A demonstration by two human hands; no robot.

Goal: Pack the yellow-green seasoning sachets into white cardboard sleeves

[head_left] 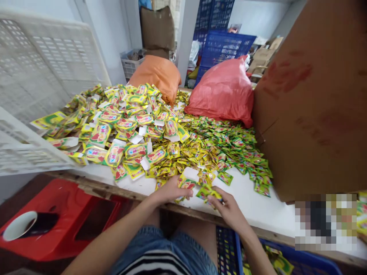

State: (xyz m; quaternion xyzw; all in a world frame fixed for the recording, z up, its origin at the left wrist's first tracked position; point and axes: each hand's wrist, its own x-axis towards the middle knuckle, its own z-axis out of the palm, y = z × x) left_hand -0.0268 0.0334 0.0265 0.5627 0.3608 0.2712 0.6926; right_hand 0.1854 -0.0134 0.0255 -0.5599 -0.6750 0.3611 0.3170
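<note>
My left hand (171,190) is closed on a small yellow-green candy box (187,180) near the table's front edge; its white end flap stands open toward the right. Just right of it, my right hand (229,208) pinches a few small green and yellow candy sachets (205,192), held close to the box's open end. A heap of similar printed boxes (126,124) lies beyond my left hand. Ahead of both hands spread loose yellow sachets (186,154), with green sachets (232,139) farther right.
A large cardboard carton (309,107) borders the right side. White perforated crates (46,57) stand at left. Orange (157,74) and red sacks (223,89) rest behind the heaps. Below are a red stool (63,229) with a white cup (20,226) and a blue crate (304,259).
</note>
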